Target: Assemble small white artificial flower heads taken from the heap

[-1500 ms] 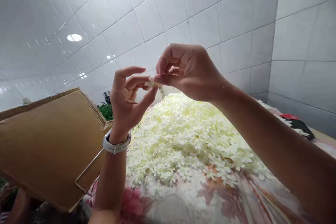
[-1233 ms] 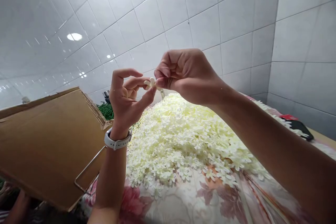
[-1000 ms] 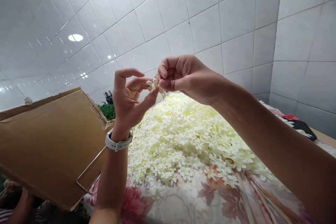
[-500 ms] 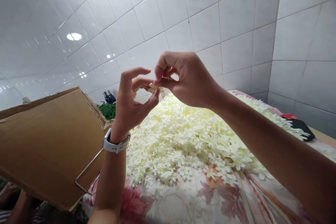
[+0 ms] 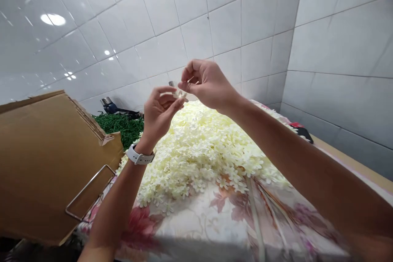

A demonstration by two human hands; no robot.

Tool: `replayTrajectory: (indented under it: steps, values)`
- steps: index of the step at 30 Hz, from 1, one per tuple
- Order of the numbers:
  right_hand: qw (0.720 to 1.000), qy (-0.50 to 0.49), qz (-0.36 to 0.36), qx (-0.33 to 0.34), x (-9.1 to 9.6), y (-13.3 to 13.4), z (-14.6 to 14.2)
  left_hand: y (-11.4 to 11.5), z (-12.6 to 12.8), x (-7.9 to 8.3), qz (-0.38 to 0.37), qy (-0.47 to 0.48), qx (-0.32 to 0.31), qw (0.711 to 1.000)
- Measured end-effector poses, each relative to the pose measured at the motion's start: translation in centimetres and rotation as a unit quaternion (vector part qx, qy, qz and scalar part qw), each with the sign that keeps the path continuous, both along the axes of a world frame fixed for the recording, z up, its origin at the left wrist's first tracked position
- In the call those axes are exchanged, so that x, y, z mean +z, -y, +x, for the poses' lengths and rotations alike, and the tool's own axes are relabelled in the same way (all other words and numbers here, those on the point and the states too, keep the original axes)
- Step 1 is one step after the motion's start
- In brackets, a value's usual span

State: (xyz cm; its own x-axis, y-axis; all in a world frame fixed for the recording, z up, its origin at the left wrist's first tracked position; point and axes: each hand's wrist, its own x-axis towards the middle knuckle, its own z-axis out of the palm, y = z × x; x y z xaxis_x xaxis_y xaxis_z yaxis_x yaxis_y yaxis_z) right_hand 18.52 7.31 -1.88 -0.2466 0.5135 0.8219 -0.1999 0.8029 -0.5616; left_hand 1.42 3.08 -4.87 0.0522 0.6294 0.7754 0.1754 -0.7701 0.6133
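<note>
One flower (image 5: pixel 180 95) in left hand's (image 5: pixel 158 111) pinch, right hand's (image 5: pixel 210 86) fingertips together, cardboard box's (image 5: pixel 46 163) contents unseen

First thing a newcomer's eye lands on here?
Probably the big heap of pale flowers in the middle, spread over a flower-patterned cloth. Just above it, against the tiled wall, the left hand holds a small white flower, with the right hand close beside it. Next is the large brown cardboard at the picture's left, with a dark green tangle behind it.
</note>
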Motion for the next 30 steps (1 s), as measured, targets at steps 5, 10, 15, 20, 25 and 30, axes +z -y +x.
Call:
replayTrajectory:
  steps: [5, 10, 15, 20, 25, 30]
  values:
    - [0.990, 0.103, 0.095, -0.009, -7.6, -0.3, -0.1, 0.5, 0.7, -6.7, -0.139, 0.042, -0.027, 0.989]
    - [0.981, 0.122, 0.144, -0.051, -13.3, 0.6, 0.7, 1.7, 0.4, -10.1, -0.218, 0.058, -0.045, 0.973]
    - [0.982, 0.106, 0.139, -0.073, -15.4, 0.9, 1.6, 1.7, 0.4, -10.9, -0.259, 0.061, -0.065, 0.962]
    - [0.993, 0.062, 0.075, -0.073, -15.7, 1.6, 2.0, 1.3, 0.2, -11.4, -0.257, 0.074, -0.089, 0.959]
    - [0.999, 0.005, -0.036, -0.027, -15.2, 2.5, 1.7, 1.4, 0.3, -11.6, -0.252, 0.083, -0.106, 0.958]
    - [0.978, -0.051, -0.183, 0.083, -14.1, 3.7, 1.7, 1.6, 0.4, -11.5, -0.218, 0.073, -0.123, 0.965]
